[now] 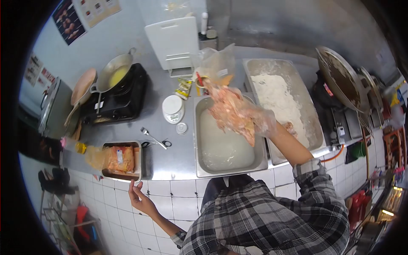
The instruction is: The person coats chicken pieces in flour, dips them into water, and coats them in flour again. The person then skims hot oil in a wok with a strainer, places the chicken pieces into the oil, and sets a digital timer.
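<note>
My right hand point(265, 122), covered by a clear plastic glove, grips a large piece of raw chicken point(231, 108). The chicken hangs over a deep metal tray of cloudy liquid point(229, 170), near its right rim. Right of that tray stands a long tray of white flour point(276, 91), with a coated piece point(290, 128) partly hidden behind my forearm. My left hand point(140, 199) is bare and empty, its fingers apart. It is just below the front edge of a small metal tray point(141, 161) that holds packed raw meat point(120, 158).
A stove point(136, 102) with a pan of yellow oil point(118, 75) stands at the left. A white scale point(173, 106), scissors point(167, 143) and a fork-like tool point(154, 138) lie mid-table. White cutting boards point(172, 40) lean behind. A large wok point(342, 80) stands at the right.
</note>
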Demonstrator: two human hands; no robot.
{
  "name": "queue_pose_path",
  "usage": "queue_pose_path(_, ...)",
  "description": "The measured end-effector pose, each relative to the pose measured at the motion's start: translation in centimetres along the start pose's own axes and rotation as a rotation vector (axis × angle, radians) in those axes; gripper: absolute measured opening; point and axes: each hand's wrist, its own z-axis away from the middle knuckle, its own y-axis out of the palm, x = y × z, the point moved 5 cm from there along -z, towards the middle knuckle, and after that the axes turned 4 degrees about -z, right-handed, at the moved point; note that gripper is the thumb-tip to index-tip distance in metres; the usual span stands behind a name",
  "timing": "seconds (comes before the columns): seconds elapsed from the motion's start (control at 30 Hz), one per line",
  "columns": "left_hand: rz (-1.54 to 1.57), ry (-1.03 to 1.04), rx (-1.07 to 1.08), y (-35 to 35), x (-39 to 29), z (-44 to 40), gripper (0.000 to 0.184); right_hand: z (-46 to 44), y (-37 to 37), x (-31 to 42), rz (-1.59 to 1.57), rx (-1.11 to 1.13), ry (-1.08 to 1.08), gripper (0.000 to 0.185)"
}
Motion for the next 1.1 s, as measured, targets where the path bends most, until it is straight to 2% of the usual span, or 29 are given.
queue_pose_path(0.03, 0.005, 0.008, 0.007, 0.5, -0.2, 0.1, 0.030, -0.1, 0.0, 1.0, 0.061, 0.007, 0.002, 0.067)
queue_pose_path(0.1, -0.003, 0.025, 0.029, 1.6, -0.6, 0.5, 0.030, -0.5, -1.1, 0.9, 0.153, 0.077, -0.049, 0.082)
queue_pose_path(0.17, -0.034, 0.041, 0.061, 2.2, -1.0, 1.2, 0.030, -1.2, -5.1, -0.9, 0.215, 0.201, -0.155, 0.082)
queue_pose_path(0.23, -0.007, 0.079, 0.050, 2.8, -0.8, 2.1, 0.030, -0.9, -8.6, -3.4, 0.215, 0.242, -0.169, 0.081)
queue_pose_path(0.4, -0.047, 0.048, 0.037, 3.9, -3.0, 5.1, 0.032, 2.5, -15.3, -9.3, -0.046, -0.041, 0.203, 0.078)
queue_pose_path(0.47, -0.052, 0.042, 0.013, 4.5, -4.0, 6.4, 0.033, 4.7, -13.8, -5.5, -0.051, -0.063, 0.199, 0.076)
queue_pose_path(0.53, -0.062, 0.005, 0.030, 5.4, -4.6, 7.6, 0.033, 8.7, -10.0, 1.7, 0.081, -0.060, 0.071, 0.064)
queue_pose_path(0.6, -0.083, -0.009, 0.031, 6.9, -5.5, 9.8, 0.033, 12.7, -18.1, 8.3, 0.962, -0.244, 0.103, 0.060)
queue_pose_path(0.63, -0.100, 0.000, 0.028, 7.4, -5.9, 10.4, 0.033, 14.7, -17.7, 10.8, 1.071, -0.220, 0.055, 0.059)
queue_pose_path(0.7, -0.097, 0.006, 0.015, 8.5, -6.6, 11.9, 0.033, 17.8, -20.1, 13.2, 1.279, -0.311, 0.098, 0.059)
queue_pose_path(0.77, -0.058, -0.003, -0.004, 9.5, -7.2, 13.3, 0.032, 19.6, -27.7, 12.5, 1.474, -0.553, 0.289, 0.060)
queue_pose_path(0.87, -0.074, -0.050, -0.009, 10.0, -7.5, 15.1, 0.033, 20.5, -31.9, 11.4, 1.772, -0.618, 0.758, 0.044)
queue_pose_path(0.97, -0.086, -0.071, -0.063, 9.8, -8.8, 16.7, 0.033, 18.0, -31.9, 10.2, 2.119, -0.526, 0.837, 0.045)
queue_pose_path(1.07, -0.100, -0.064, -0.114, 9.2, -9.0, 18.1, 0.033, 12.9, -26.3, 11.5, 2.223, -0.564, 0.610, 0.048)
queue_pose_path(1.1, -0.101, -0.058, -0.127, 9.1, -9.1, 18.4, 0.034, 10.8, -27.1, 10.6, 2.264, -0.450, 0.621, 0.048)
